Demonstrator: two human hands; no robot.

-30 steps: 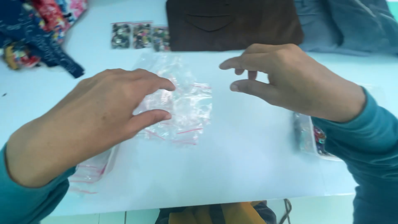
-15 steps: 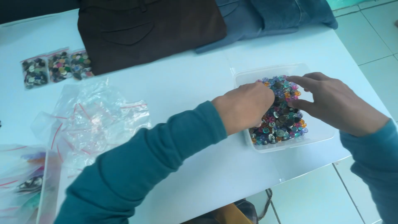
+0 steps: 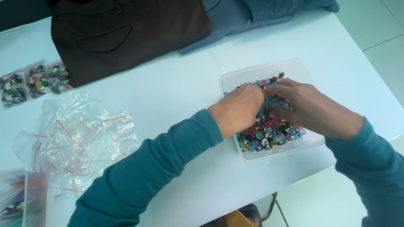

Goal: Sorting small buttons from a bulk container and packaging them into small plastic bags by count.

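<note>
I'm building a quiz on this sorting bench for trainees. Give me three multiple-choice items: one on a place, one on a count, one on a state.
1. Where are both hands?
A. In the clear tray of buttons
B. On the brown garment
C. On the empty bags

2. How many filled button bags lie at far left?
A. One
B. Three
C. Six

3. The pile of zip bags is:
A. Empty
B. Full of buttons
C. Stacked in the tray

Answers: 1 A, left hand and right hand are over the clear tray. 2 B, three filled button bags. 3 A, the zip bags look see-through and flat.
</note>
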